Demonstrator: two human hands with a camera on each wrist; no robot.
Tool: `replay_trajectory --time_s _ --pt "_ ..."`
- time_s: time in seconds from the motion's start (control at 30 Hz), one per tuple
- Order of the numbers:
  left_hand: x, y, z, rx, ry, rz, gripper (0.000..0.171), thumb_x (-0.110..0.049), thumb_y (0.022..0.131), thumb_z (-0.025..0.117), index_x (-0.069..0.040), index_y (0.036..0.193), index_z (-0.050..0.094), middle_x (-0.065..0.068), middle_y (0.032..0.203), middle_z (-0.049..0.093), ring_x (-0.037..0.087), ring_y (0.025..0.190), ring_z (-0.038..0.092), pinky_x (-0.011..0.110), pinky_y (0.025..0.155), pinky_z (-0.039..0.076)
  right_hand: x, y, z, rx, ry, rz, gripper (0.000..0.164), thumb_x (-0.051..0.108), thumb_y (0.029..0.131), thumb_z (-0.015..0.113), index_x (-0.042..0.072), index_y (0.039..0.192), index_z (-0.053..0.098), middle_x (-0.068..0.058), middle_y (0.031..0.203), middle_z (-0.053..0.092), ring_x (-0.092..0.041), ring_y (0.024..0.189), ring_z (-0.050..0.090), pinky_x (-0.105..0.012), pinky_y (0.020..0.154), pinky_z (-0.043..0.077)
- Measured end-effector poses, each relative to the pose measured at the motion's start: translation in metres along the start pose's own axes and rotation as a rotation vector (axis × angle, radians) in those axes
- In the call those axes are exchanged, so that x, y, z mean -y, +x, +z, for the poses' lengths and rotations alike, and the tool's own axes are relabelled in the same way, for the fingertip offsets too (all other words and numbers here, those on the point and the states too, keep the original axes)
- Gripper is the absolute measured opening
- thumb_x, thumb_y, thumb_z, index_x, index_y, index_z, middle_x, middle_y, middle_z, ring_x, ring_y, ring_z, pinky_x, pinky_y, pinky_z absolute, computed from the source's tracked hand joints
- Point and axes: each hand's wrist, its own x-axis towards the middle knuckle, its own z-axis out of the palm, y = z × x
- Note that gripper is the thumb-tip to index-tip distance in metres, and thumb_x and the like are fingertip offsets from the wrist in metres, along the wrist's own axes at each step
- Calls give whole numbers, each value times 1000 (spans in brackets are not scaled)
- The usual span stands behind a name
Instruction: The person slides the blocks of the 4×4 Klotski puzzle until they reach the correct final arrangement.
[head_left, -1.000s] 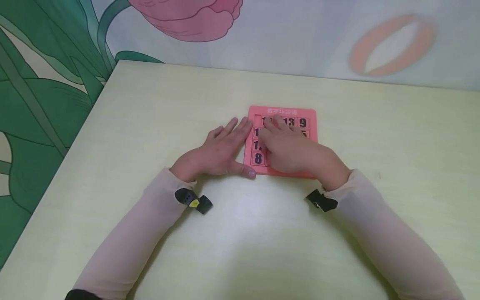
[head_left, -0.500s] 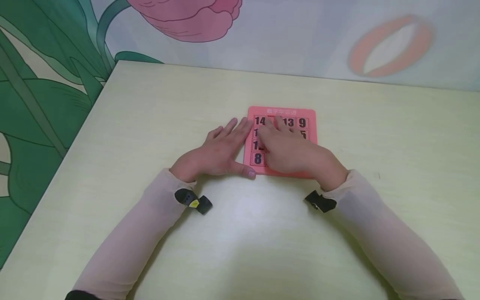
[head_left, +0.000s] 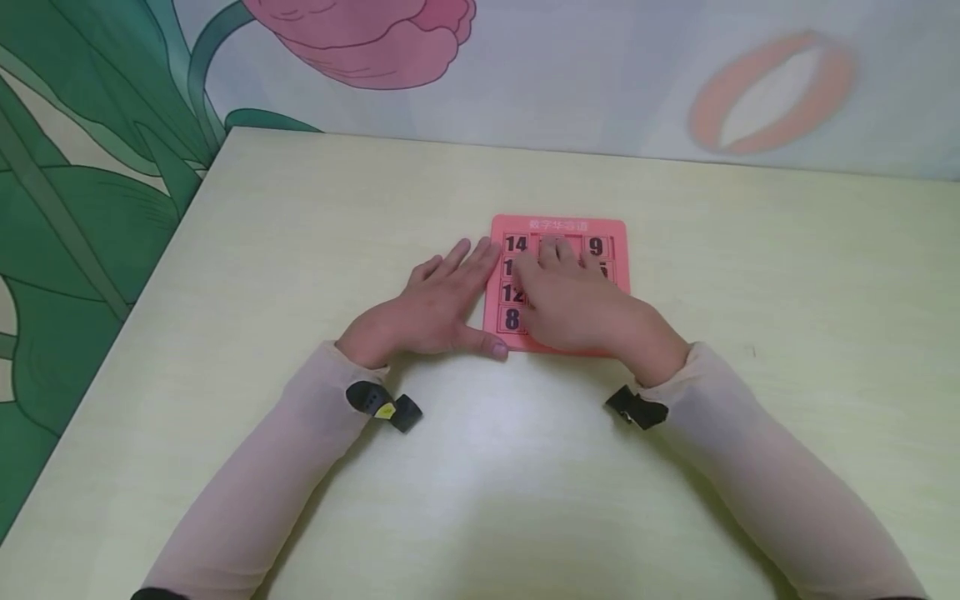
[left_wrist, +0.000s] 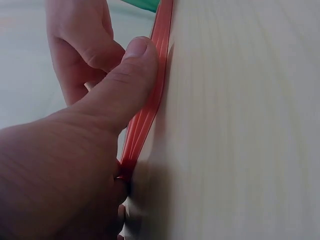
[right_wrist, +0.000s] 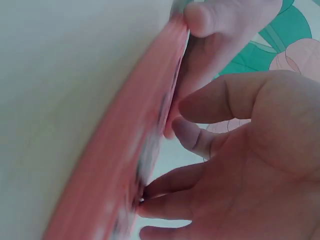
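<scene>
A pink sliding number puzzle [head_left: 618,229] lies flat on the table, with black numbers on its square tiles. In its top row the tile 14 [head_left: 516,243] and the tile 9 [head_left: 596,246] show, with a narrow gap right of the 9. The left hand [head_left: 442,308] rests along the puzzle's left side with straight fingers, its thumb against the near left corner. Over the tiles lies the right hand [head_left: 577,308], fingertips touching the top row and hiding most of the middle. From the right wrist view, its fingers [right_wrist: 170,206] reach the blurred tile face.
The pale wooden table [head_left: 480,500] extends around the puzzle. A painted wall [head_left: 585,75] stands along its far edge, and green leaf artwork [head_left: 82,233] appears beyond the left edge.
Tile 14 has slid left into the top-left slot. Tile 13 is now hidden under the right fingers, and 9 sits slightly further left. The left hand holds its place.
</scene>
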Motion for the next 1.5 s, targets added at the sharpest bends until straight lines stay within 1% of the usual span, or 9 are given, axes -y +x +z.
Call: replay_trajectory --time_s 0.17,0.23,0.5,0.67,0.73,0.83,1.0,1.27,1.5 --pt "0 -1 0 1 1 4 124 -73 82 67 -15 162 -8 0 168 -13 23 152 -18 50 120 -1 -2 1 -2 -2 97 -79 36 17 98 55 7 131 48 -25 163 21 -40 152 6 -60 118 9" --pt "0 -2 0 0 -2 0 124 -72 82 67 -15 162 -8 0 168 -13 23 152 -18 50 120 -1 -5 0 -5 -7 136 -95 30 14 96 56 7 126 50 -25 153 38 -42 145 30 -56 115 27" --pt "-1 0 2 -4 -23 10 126 -72 81 68 -16 162 -10 0 167 -14 22 152 -18 48 120 -4 -10 -8 -10 -77 34 154 32 17 98 56 1 125 48 -20 104 48 -40 107 40 -62 96 30" --pt "-1 0 2 -3 -15 3 126 -72 81 68 -16 162 -10 0 168 -14 22 152 -18 48 121 -3 -9 -4 -8 -56 88 64 20 16 98 55 6 115 50 -14 97 52 -33 100 47 -55 95 36" --pt "-1 0 2 -4 -15 1 126 -72 81 68 -16 162 -10 0 167 -14 22 152 -19 48 121 -4 -14 -5 -13 -38 142 27 21 12 99 53 5 118 50 -14 101 53 -31 95 50 -48 88 42" --pt "-1 0 1 -7 -18 3 126 -72 81 68 -16 162 -11 0 167 -15 22 151 -19 48 120 -4 -30 -10 -26 -36 161 25 40 10 100 54 3 138 46 -27 137 48 -42 125 47 -59 101 41" --pt "-1 1 1 -11 -18 5 126 -72 81 69 -15 162 -11 0 167 -15 22 151 -19 48 120 -4 -68 -10 -41 -4 159 89 82 17 98 65 15 163 16 -21 167 5 -42 151 -7 -70 114 7" --pt "-3 1 1 0 -15 2 126 -71 81 69 -15 162 -10 0 167 -15 22 151 -19 47 120 -5 -93 3 -37 -63 137 62 84 12 95 69 15 163 19 -25 148 43 -43 134 40 -60 112 30" --pt "-2 0 1 -9 -9 6 126 -71 82 69 -14 162 -10 1 167 -15 23 151 -19 49 120 -4 -94 8 -39 -104 102 87 65 14 100 63 8 157 35 -23 147 47 -42 134 42 -59 112 30"
